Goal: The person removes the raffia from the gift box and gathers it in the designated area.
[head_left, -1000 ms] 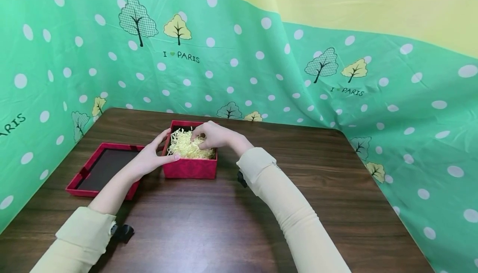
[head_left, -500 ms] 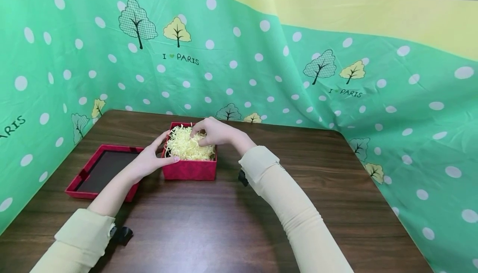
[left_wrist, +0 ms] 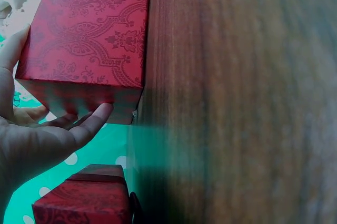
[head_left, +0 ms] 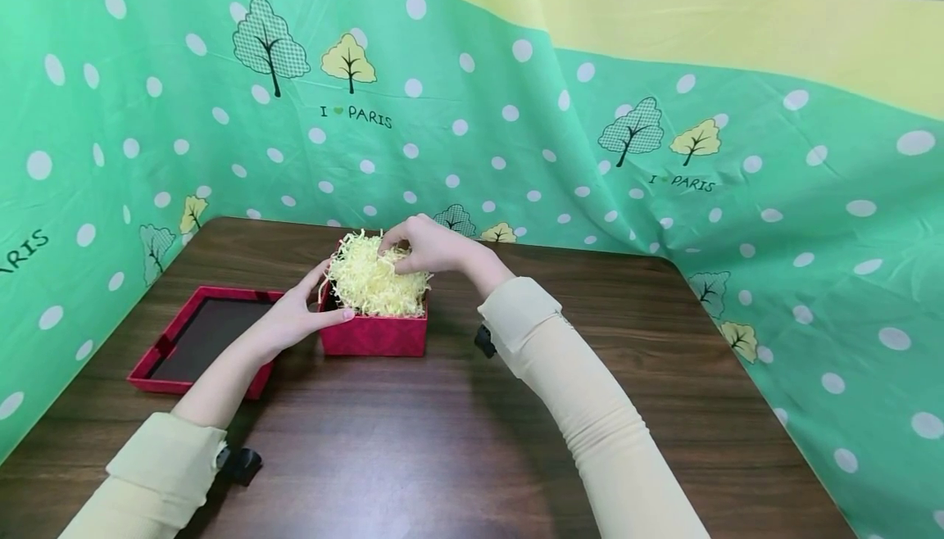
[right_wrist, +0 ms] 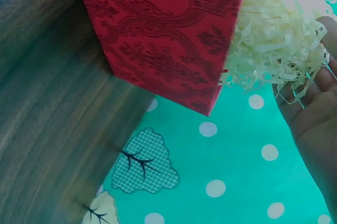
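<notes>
A red patterned box (head_left: 374,336) stands on the table, heaped with pale yellow shredded paper (head_left: 372,277). My left hand (head_left: 295,315) grips the box's left side, its thumb over the front rim; the left wrist view shows the fingers (left_wrist: 95,121) against the box's side wall. Above the box, my right hand (head_left: 435,246) has its thumb and fingers curled into a clump of the shredded paper, which bulges over the rim. From the right wrist view, strands hang between the box's edge and the right hand (right_wrist: 316,98). Whatever lies under the paper is hidden.
A red box lid (head_left: 214,338) with a dark inside lies upturned left of the box, partly behind the left forearm. Brown wooden table (head_left: 590,359) extends to the right and front. A green dotted cloth (head_left: 472,113) hangs behind and at both sides.
My right hand has risen, pulling the shredded paper up from inside the box until it mounds above the rim. The left hand keeps its hold on the box.
</notes>
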`<action>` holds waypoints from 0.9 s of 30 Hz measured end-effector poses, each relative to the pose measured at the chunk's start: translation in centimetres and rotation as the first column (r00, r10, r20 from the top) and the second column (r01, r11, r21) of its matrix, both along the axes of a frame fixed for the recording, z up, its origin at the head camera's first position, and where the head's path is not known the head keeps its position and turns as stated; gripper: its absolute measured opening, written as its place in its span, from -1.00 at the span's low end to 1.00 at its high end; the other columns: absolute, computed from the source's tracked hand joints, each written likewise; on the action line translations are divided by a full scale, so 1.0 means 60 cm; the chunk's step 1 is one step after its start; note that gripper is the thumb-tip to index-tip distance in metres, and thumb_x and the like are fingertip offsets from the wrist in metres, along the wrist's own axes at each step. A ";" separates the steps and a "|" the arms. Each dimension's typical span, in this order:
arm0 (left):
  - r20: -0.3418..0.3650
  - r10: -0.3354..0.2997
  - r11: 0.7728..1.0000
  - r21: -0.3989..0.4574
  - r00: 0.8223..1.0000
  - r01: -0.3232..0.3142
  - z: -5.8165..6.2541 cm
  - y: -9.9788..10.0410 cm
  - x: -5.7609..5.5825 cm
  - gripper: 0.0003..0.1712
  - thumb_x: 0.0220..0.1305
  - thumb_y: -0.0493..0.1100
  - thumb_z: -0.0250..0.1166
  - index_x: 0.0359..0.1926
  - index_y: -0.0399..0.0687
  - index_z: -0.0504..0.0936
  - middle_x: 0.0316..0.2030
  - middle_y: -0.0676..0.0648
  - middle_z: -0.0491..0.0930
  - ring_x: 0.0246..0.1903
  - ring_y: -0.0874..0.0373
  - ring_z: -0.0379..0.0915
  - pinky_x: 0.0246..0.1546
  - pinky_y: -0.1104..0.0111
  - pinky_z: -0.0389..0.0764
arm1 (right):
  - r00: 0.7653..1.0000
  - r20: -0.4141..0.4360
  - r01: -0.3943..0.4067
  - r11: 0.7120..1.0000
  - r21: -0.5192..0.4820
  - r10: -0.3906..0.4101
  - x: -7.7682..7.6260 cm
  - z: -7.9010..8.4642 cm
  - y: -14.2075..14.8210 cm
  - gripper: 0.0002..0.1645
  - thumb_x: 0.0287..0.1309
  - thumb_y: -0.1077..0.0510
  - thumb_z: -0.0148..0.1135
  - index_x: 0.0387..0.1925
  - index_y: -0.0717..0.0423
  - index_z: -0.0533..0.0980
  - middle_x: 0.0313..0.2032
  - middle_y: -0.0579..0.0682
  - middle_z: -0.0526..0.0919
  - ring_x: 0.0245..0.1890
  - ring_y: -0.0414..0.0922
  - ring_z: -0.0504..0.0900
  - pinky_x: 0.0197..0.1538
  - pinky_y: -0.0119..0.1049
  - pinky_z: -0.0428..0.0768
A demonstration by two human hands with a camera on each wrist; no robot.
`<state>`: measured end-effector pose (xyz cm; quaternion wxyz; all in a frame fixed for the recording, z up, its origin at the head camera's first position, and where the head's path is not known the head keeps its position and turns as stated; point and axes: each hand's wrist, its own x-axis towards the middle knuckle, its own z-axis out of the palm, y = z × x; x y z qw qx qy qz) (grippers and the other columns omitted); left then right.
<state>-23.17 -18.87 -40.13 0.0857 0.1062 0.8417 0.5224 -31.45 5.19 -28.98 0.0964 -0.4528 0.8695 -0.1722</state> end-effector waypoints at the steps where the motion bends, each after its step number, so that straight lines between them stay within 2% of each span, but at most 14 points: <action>1: -0.002 0.001 1.000 -0.003 1.000 -0.001 0.000 0.000 0.000 0.17 0.07 0.17 0.38 0.50 0.19 -0.21 0.46 -0.15 -0.10 0.40 -0.19 -0.14 0.27 -0.15 0.10 | 1.000 0.001 0.002 1.000 -0.003 -0.002 0.000 0.003 0.000 -0.59 -0.01 0.27 0.24 -0.04 0.12 0.59 -0.12 -0.07 0.65 -0.74 -0.30 0.16 -0.44 -0.47 0.36; 6: 0.002 0.008 1.000 -0.017 1.000 -0.008 0.000 -0.001 0.001 0.19 0.07 0.18 0.38 0.50 0.21 -0.24 0.47 -0.14 -0.15 0.42 -0.21 -0.20 0.28 -0.18 0.06 | 1.000 -0.011 -0.006 1.000 -0.021 0.006 -0.002 0.015 0.002 -0.58 -0.02 0.28 0.22 -0.03 0.12 0.59 -0.13 -0.07 0.66 -0.75 -0.30 0.11 -0.50 -0.45 0.32; 10: 0.017 0.007 1.000 -0.023 1.000 -0.007 0.001 -0.001 0.001 0.19 0.08 0.19 0.37 0.50 0.18 -0.25 0.47 -0.15 -0.16 0.41 -0.24 -0.22 0.27 -0.20 0.04 | 0.999 -0.029 -0.015 0.999 -0.029 0.014 0.000 0.027 0.003 -0.59 -0.01 0.27 0.22 -0.04 0.13 0.59 -0.14 -0.07 0.66 -0.74 -0.29 0.07 -0.39 -0.42 0.38; 11: 0.018 0.005 1.000 -0.025 1.000 -0.004 0.001 -0.001 0.001 0.19 0.08 0.19 0.36 0.50 0.17 -0.25 0.47 -0.17 -0.16 0.41 -0.25 -0.21 0.27 -0.20 0.06 | 0.999 -0.033 -0.018 0.999 -0.032 0.017 0.001 0.030 0.004 -0.59 -0.01 0.27 0.22 -0.04 0.13 0.59 -0.14 -0.07 0.66 -0.74 -0.29 0.07 -0.30 -0.40 0.42; 13: 0.021 0.006 1.000 -0.027 1.000 -0.006 0.001 -0.001 0.001 0.19 0.08 0.19 0.36 0.50 0.15 -0.26 0.46 -0.19 -0.13 0.40 -0.26 -0.17 0.26 -0.20 0.09 | 0.999 -0.042 -0.024 0.999 -0.035 0.023 0.002 0.037 0.004 -0.61 0.00 0.27 0.22 -0.05 0.14 0.59 -0.14 -0.06 0.66 -0.75 -0.29 0.09 0.04 -0.40 0.41; 15: 0.017 0.005 1.000 -0.030 1.000 -0.005 0.001 -0.001 0.001 0.20 0.08 0.19 0.36 0.50 0.14 -0.27 0.46 -0.19 -0.13 0.39 -0.25 -0.15 0.26 -0.18 0.11 | 0.998 -0.052 -0.034 0.999 -0.037 0.032 0.004 0.043 0.005 -0.61 0.01 0.27 0.22 -0.05 0.15 0.59 -0.14 -0.06 0.66 -0.76 -0.29 0.10 0.32 -0.37 0.20; 17: 0.013 0.002 1.000 -0.020 1.000 -0.002 0.000 0.000 0.001 0.20 0.08 0.18 0.36 0.50 0.17 -0.27 0.46 -0.17 -0.13 0.38 -0.24 -0.12 0.27 -0.16 0.11 | 0.997 -0.065 -0.044 0.998 -0.039 0.041 0.005 0.049 0.006 -0.61 0.00 0.28 0.21 -0.05 0.16 0.59 -0.16 -0.06 0.66 -0.76 -0.28 0.12 0.44 -0.36 -0.10; 18: 0.012 0.001 1.000 -0.014 1.000 -0.001 0.000 0.000 0.001 0.19 0.08 0.18 0.37 0.50 0.20 -0.26 0.46 -0.16 -0.13 0.38 -0.23 -0.11 0.28 -0.14 0.10 | 0.997 -0.070 -0.044 0.998 -0.041 0.041 0.005 0.052 0.007 -0.62 0.00 0.28 0.21 -0.06 0.15 0.60 -0.17 -0.06 0.66 -0.74 -0.28 0.15 0.44 -0.38 -0.16; 20: 0.004 -0.008 1.000 -0.003 1.000 0.008 -0.001 0.001 0.001 0.18 0.09 0.16 0.37 0.50 0.22 -0.26 0.47 -0.15 -0.14 0.39 -0.22 -0.12 0.30 -0.12 0.08 | 0.997 -0.074 -0.040 0.998 -0.045 0.037 0.007 0.058 0.009 -0.62 -0.01 0.29 0.20 -0.07 0.14 0.60 -0.19 -0.07 0.67 -0.71 -0.27 0.19 0.34 -0.45 0.14; 22: 0.000 -0.014 1.000 0.006 1.000 0.014 -0.002 0.001 0.001 0.16 0.10 0.14 0.37 0.50 0.23 -0.24 0.47 -0.15 -0.14 0.40 -0.22 -0.13 0.31 -0.11 0.06 | 0.997 -0.068 -0.031 0.998 -0.052 0.027 0.009 0.064 0.012 -0.61 -0.03 0.30 0.19 -0.08 0.13 0.61 -0.19 -0.07 0.66 -0.63 -0.26 0.26 0.09 -0.47 0.38; 25: -0.002 -0.020 1.000 0.009 1.000 0.020 -0.002 0.000 0.000 0.13 0.11 0.11 0.37 0.50 0.22 -0.21 0.47 -0.15 -0.13 0.41 -0.21 -0.15 0.31 -0.12 0.06 | 0.998 -0.053 -0.019 0.998 -0.057 0.016 0.012 0.075 0.017 -0.59 -0.04 0.31 0.18 -0.07 0.13 0.61 -0.16 -0.06 0.66 -0.56 -0.22 0.31 -0.29 -0.42 0.41; 27: 0.002 -0.022 1.000 0.009 1.000 0.022 -0.002 0.000 -0.001 0.12 0.12 0.11 0.36 0.50 0.22 -0.19 0.46 -0.15 -0.12 0.40 -0.22 -0.15 0.30 -0.14 0.07 | 0.999 -0.051 -0.019 0.998 -0.062 0.016 0.015 0.083 0.021 -0.59 -0.04 0.32 0.18 -0.06 0.14 0.60 -0.13 -0.05 0.66 -0.50 -0.23 0.35 -0.29 -0.42 0.42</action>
